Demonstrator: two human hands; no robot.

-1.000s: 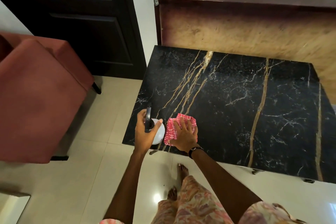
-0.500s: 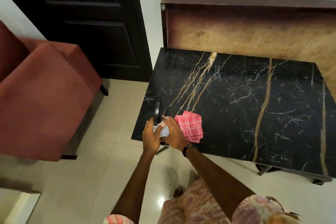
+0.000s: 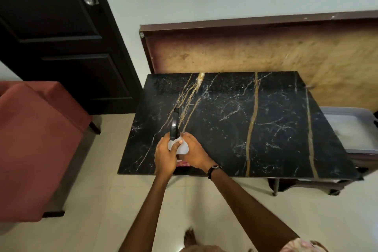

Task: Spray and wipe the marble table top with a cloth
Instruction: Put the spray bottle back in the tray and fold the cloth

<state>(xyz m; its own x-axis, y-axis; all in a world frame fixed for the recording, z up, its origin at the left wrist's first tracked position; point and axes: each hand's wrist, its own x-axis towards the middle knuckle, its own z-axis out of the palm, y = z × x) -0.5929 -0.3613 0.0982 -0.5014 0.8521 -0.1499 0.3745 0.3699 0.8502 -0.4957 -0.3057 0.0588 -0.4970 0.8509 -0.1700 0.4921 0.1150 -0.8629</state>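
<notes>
The black marble table top (image 3: 266,125) with gold and white veins fills the middle of the view. Over its front left part, both hands hold a white spray bottle (image 3: 182,147) with a black trigger head pointing away from me. My left hand (image 3: 165,155) wraps the bottle from the left and my right hand (image 3: 194,153) clasps it from the right. Only a sliver of the pink checked cloth (image 3: 183,163) shows on the table below my hands; the rest is hidden.
A red upholstered chair (image 3: 34,141) stands left of the table. A dark door (image 3: 61,47) is behind it. A wooden board (image 3: 266,51) leans on the wall behind the table. A grey plastic tub (image 3: 351,129) sits at the right. My bare foot (image 3: 190,239) is on the tiled floor.
My right hand left the pink cloth and joined my left hand on the spray bottle. The cloth now lies under my hands. The view shifted up and back.
</notes>
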